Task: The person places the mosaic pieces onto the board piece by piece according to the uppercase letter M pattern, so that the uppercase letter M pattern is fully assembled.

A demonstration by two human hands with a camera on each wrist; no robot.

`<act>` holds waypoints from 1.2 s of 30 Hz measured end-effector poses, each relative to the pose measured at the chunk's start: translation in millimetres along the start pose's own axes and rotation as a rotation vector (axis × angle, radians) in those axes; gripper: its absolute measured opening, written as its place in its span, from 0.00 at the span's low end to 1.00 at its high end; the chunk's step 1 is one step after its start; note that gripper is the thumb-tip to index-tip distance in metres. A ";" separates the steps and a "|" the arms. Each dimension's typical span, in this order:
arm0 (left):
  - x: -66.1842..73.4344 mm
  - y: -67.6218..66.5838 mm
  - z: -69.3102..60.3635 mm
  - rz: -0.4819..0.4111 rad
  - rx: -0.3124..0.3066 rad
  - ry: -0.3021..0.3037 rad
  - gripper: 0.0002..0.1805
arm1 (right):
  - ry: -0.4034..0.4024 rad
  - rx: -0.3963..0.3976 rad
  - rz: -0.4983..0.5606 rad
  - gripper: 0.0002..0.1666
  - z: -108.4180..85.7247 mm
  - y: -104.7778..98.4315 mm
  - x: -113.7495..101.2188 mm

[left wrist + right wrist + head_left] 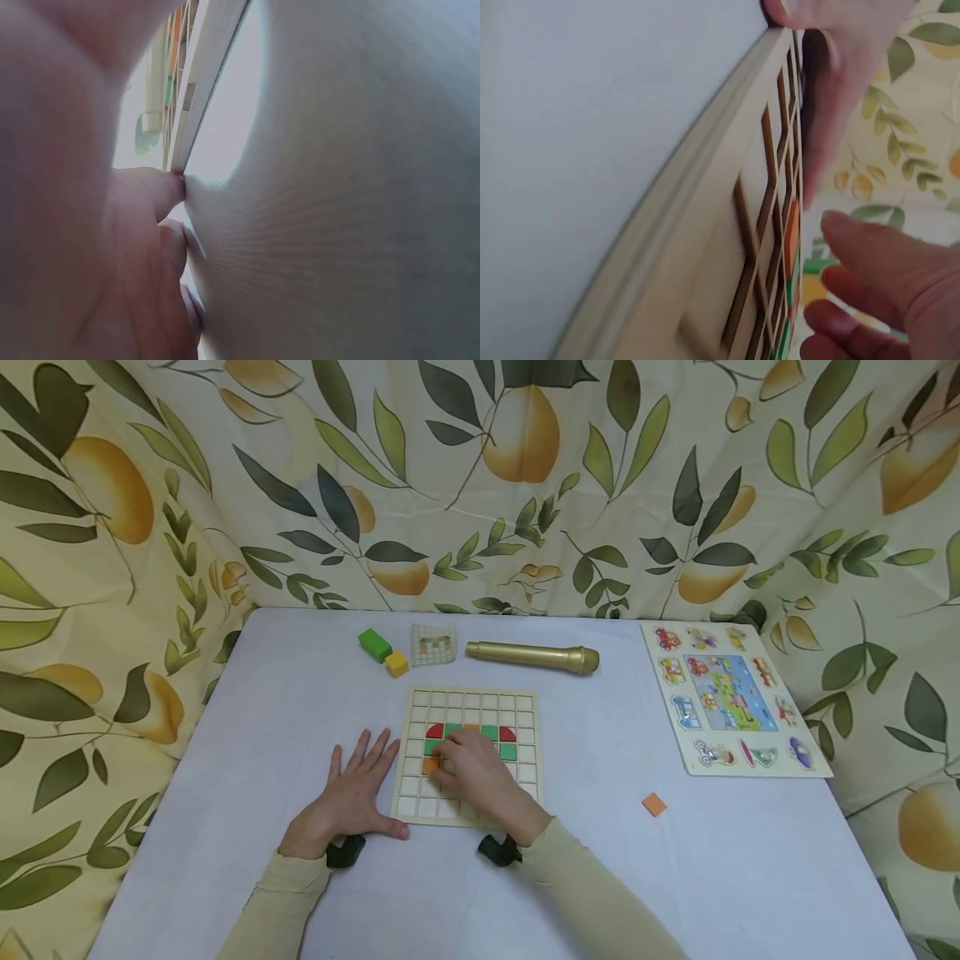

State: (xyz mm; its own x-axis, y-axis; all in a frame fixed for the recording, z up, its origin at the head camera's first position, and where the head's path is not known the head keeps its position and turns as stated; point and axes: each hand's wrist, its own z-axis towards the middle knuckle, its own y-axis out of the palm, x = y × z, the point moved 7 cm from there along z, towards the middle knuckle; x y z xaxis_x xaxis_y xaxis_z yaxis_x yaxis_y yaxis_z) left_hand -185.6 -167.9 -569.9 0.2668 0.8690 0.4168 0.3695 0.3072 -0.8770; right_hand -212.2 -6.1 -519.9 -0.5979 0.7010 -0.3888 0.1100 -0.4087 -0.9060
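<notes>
A square wooden grid board point(424, 810) lies mid-table, with red, green and orange tiles set in its upper middle cells. My right hand point(480, 777) is over the board and covers some of the cells. Its fingertips are close to an orange tile point(431, 766) at the left. In the right wrist view the thumb point(855, 232) and fingers are bent and stand apart, and I see nothing between them. Spread flat on the cloth, my left hand point(352, 797) lies beside the board, its thumb near the lower left corner.
Behind the board are a green block point(375, 645), a yellow block point(397, 664), a small patterned grid card point(433, 645) and a gold microphone point(532, 656). A picture puzzle board point(675, 743) lies at the right. Nearer me is a loose orange tile point(654, 805).
</notes>
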 end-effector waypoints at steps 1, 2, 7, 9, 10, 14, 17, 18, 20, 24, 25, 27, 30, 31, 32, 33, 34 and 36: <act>0.1 -0.2 -0.1 -0.003 0.001 -0.002 0.76 | 0.003 -0.005 0.020 0.15 -3.5 -2.6 2.4; 0.3 -0.4 -0.1 -0.006 0.003 -0.002 0.76 | 0.006 -0.007 0.036 0.15 -7.4 -5.3 5.4; 0.2 -0.5 0.2 -0.010 0.008 0.001 0.76 | 0.040 0.006 0.075 0.17 -30.2 -21.3 27.3; -0.5 -0.6 0.3 -0.008 0.010 0.001 0.77 | 0.057 0.024 0.075 0.17 -39.7 -28.4 37.4; -1.0 -0.5 0.4 -0.007 0.010 0.000 0.77 | 0.070 0.031 0.078 0.18 -44.9 -32.2 42.5; -1.6 0.1 0.6 -0.007 0.012 0.001 0.77 | 0.142 0.064 0.066 0.18 -67.2 -45.5 63.4; -0.6 0.4 0.3 -0.007 0.011 0.003 0.76 | 0.190 0.098 0.048 0.18 -85.5 -54.4 78.5; -0.1 0.7 0.2 -0.006 0.009 0.003 0.76 | 0.206 0.110 0.041 0.18 -91.5 -57.0 83.2; 0.5 0.9 0.3 -0.005 0.007 0.002 0.76 | 0.228 0.135 0.030 0.18 -103.5 -62.9 92.2; 1.1 1.6 0.9 -0.005 0.004 0.001 0.77 | 0.288 0.162 0.041 0.18 -126.9 -77.6 112.4; 0.9 1.7 0.9 -0.007 0.007 0.002 0.77 | 0.312 0.165 0.046 0.17 -133.1 -82.0 118.0; 0.7 1.6 1.1 -0.007 0.011 0.004 0.77 | 0.358 0.165 0.046 0.17 -145.8 -90.2 129.2; 0.3 1.2 0.9 -0.008 0.017 0.005 0.77 | 0.418 0.165 0.022 0.17 -165.4 -100.3 142.5; 0.2 1.1 0.9 -0.010 0.019 0.005 0.77 | 0.430 0.166 0.007 0.18 -171.6 -102.9 145.5; -0.1 1.1 0.9 -0.008 0.020 0.005 0.77 | 0.441 0.165 -0.006 0.18 -177.5 -104.9 148.1; -0.3 1.1 0.7 -0.008 0.021 0.004 0.77 | 0.452 0.168 -0.018 0.19 -183.0 -106.5 150.5; -0.7 1.1 0.6 -0.007 0.022 0.004 0.77 | 0.465 0.170 -0.025 0.20 -188.3 -107.7 152.6; -1.2 1.3 0.4 -0.004 0.026 0.004 0.77 | 0.499 0.169 -0.044 0.22 -198.2 -109.0 156.2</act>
State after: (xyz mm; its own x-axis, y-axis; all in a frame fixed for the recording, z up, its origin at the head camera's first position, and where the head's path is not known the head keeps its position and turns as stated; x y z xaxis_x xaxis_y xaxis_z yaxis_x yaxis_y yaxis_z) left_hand -185.8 -168.4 -571.6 0.2693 0.8661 0.4212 0.3477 0.3204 -0.8812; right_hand -160.2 263.8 -515.0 -0.1437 0.8959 -0.4203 -0.0610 -0.4319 -0.8998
